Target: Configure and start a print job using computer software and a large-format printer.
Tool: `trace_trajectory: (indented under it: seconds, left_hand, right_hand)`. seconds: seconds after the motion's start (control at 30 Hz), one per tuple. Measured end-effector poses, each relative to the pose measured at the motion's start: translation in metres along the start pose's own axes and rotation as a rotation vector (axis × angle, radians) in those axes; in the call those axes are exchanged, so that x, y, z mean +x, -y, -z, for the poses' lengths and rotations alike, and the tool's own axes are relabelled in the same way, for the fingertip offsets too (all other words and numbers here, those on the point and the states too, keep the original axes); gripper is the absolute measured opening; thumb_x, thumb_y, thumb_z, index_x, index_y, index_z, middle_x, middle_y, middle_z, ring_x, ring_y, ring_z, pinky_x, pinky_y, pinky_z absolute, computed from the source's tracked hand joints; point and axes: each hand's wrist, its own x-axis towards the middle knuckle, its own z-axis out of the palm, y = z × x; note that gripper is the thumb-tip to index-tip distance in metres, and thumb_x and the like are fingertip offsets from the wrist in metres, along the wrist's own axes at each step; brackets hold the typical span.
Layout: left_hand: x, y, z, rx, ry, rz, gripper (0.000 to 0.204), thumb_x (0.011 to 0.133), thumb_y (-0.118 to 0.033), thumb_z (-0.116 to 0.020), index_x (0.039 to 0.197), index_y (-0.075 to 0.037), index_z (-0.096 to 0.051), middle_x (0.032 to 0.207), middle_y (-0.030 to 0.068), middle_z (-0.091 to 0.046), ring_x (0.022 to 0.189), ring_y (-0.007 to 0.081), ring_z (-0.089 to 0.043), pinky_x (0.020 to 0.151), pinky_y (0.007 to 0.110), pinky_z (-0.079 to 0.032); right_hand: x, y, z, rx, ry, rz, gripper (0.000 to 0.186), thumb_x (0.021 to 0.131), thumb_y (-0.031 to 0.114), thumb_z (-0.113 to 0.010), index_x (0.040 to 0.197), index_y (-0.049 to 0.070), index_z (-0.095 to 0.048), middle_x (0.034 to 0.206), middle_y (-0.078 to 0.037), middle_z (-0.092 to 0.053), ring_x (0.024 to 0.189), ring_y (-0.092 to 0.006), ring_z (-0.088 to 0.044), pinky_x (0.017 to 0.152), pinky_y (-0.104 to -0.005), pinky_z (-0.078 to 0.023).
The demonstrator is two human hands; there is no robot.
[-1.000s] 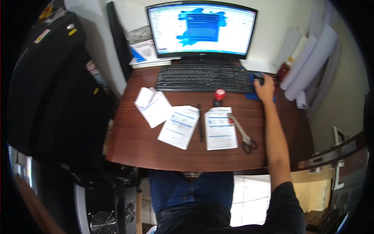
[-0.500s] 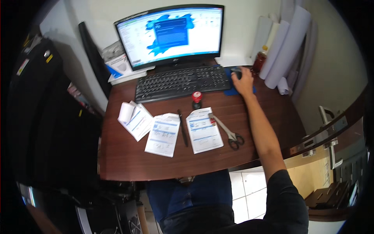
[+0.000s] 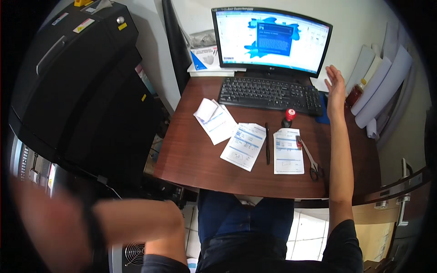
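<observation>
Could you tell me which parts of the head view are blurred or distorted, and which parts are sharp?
In the head view the left hand at the lower left is smeared by motion blur; the desk, papers, keyboard and raised right hand are sharp. Fisheye bends the desk's front edge and the black machine, the corners go black, and the monitor glows bright with no strong glare.

office, monitor [image 3: 272, 41], keyboard [image 3: 269, 93], large printer [image 3: 68, 77]

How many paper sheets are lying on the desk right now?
3. A folded sheet lies at the left, a middle sheet sits left of the black pen, and a third sheet lies between the pen and the scissors. None looks hidden.
</observation>
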Motion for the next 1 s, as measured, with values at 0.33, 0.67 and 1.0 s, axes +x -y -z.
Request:
trace_trajectory:
  seconds: [0.33,0.67,1.0]
  left_hand:
    - [-0.163,0.290,0.032,0.282,-0.218,1.316,0.082,0.102,-0.055,-0.052,0.156,0.005,-0.035,0.166,0.0144,-0.031,0.152,0.0248,-0.027,0.124,0.039,-0.019]
    - [-0.185,0.293,0.078,0.303,-0.310,1.241,0.081,0.104,-0.055,-0.045,0.160,0.001,-0.028,0.169,0.0139,-0.025,0.156,0.0251,-0.022,0.125,0.036,-0.015]
    - [-0.196,0.261,-0.002,-0.180,-0.249,1.426,0.073,0.107,-0.058,-0.041,0.150,-0.001,-0.046,0.139,0.0082,-0.058,0.126,0.0199,-0.052,0.111,0.033,-0.037]
  right_hand:
    - [0.020,0.005,-0.194,0.049,0.271,-0.134,0.094,0.103,0.070,-0.026,0.162,-0.002,-0.015,0.167,-0.024,-0.022,0.156,-0.0329,-0.020,0.127,-0.0474,-0.016]
    - [0.024,-0.027,-0.186,0.104,0.198,-0.148,0.097,0.102,0.072,-0.027,0.161,-0.004,-0.014,0.166,-0.025,-0.021,0.157,-0.0320,-0.017,0.127,-0.0445,-0.015]
    - [-0.075,0.026,-0.329,0.414,0.599,-0.248,0.086,0.108,0.062,-0.022,0.161,-0.006,-0.015,0.169,-0.025,-0.013,0.157,-0.0296,-0.011,0.126,-0.0357,-0.012]
